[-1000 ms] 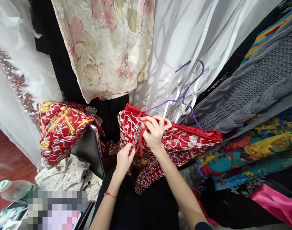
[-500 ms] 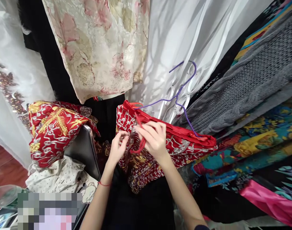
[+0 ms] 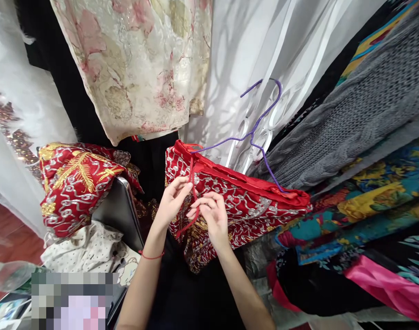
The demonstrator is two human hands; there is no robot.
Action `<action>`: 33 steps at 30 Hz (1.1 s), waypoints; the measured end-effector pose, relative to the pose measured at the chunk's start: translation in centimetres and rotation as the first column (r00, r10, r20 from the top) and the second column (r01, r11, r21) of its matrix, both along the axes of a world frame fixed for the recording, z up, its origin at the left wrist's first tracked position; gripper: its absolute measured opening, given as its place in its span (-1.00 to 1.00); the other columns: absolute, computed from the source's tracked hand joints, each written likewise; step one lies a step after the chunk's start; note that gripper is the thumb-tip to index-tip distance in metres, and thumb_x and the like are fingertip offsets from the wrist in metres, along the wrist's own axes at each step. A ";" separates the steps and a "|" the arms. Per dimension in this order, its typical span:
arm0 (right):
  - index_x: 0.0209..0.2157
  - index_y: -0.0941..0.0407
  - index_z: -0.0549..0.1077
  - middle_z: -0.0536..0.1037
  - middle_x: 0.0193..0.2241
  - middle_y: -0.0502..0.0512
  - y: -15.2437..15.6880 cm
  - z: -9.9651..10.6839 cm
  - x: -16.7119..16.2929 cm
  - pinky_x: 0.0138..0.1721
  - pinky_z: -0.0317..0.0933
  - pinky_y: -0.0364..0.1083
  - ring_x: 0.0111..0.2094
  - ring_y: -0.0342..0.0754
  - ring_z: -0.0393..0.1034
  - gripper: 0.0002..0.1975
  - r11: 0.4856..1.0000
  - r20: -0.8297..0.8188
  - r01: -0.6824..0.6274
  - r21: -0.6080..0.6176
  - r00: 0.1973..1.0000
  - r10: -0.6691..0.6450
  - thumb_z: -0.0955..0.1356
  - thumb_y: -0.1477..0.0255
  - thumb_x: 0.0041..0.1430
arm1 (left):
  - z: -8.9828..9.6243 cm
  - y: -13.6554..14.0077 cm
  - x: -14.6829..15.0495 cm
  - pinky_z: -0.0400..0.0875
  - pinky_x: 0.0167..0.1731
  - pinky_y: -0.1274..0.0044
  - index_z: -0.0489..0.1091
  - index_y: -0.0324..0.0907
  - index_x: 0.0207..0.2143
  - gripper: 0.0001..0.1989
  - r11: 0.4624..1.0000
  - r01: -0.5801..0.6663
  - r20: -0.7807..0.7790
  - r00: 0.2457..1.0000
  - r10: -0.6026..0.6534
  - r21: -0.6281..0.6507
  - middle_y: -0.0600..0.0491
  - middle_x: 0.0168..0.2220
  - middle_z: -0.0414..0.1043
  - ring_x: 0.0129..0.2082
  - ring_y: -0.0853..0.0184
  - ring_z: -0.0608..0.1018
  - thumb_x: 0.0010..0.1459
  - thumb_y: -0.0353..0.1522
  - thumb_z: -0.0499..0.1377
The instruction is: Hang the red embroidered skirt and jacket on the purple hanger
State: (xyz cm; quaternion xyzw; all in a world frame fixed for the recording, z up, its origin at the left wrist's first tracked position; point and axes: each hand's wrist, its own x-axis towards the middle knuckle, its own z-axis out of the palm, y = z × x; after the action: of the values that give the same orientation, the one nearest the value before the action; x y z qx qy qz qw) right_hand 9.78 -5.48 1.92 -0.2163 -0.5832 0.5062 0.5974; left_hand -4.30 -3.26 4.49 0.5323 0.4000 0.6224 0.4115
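Observation:
A red skirt-like garment (image 3: 237, 195) with silver and gold embroidery hangs at its red waistband from a purple hanger (image 3: 252, 134). From its left end a thin red drawstring (image 3: 192, 172) runs down. My left hand (image 3: 175, 197) pinches the upper part of this string between thumb and fingers. Lower and to the right, my right hand (image 3: 211, 213) has its fingers bent around the string near its lower part, in front of the embroidered cloth. The string's tail slants down to the left below my right hand.
At left, another red embroidered cloth (image 3: 80, 181) lies over a dark chair back (image 3: 122, 206), above a white dotted cloth (image 3: 87, 247). A floral fabric (image 3: 140, 68) hangs above. Grey knitwear (image 3: 361, 105) and patterned garments fill the right. A clear bottle (image 3: 13, 275) lies at lower left.
My right hand has moved down and slightly left along the string. My left hand has risen a little and now grips the string's upper part. The string hangs straighter.

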 end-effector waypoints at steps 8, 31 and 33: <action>-0.11 0.00 0.24 0.43 -0.49 -0.21 2.9 0.6 -0.7 -0.71 0.23 -0.25 -0.69 -0.22 0.38 -0.58 0.914 -0.037 -0.131 -0.383 0.991 0.127 0.47 0.21 0.10 | -0.4 -0.4 -0.7 0.41 -0.03 0.43 0.51 -0.17 -0.26 -0.77 0.952 -0.210 -0.340 0.898 0.278 0.224 -0.03 -0.20 0.56 -0.16 0.27 0.56 0.28 -0.23 0.14; -0.19 0.04 0.53 0.66 -0.36 0.02 2.2 1.0 -0.3 0.18 0.05 0.17 -0.26 0.02 0.52 -0.79 0.885 0.624 0.343 0.314 0.628 -0.465 0.27 0.32 0.36 | -0.8 -1.2 -1.8 0.49 -0.18 0.49 0.44 -0.18 -0.15 -0.79 0.950 -0.220 -0.378 0.879 0.291 0.221 0.00 -0.28 0.55 -0.28 0.33 0.60 0.32 -0.28 0.08; -0.18 0.05 0.55 0.68 -0.32 0.06 2.0 0.9 -0.2 0.18 0.01 0.17 -0.23 0.02 0.52 -0.79 0.836 0.626 0.402 0.374 0.555 -0.548 0.28 0.33 0.37 | -0.7 -1.0 -1.6 0.49 -0.16 0.49 0.40 -0.17 -0.10 -0.76 0.957 -0.225 -0.294 0.916 0.272 0.183 0.01 -0.27 0.52 -0.27 0.34 0.61 0.35 -0.25 0.04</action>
State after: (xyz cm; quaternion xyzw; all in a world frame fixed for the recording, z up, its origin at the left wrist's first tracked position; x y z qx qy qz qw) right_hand 9.57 -3.51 2.87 -0.4867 -0.7310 0.1436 0.4563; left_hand -5.91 -4.23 3.76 0.5983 0.4786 0.6040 0.2196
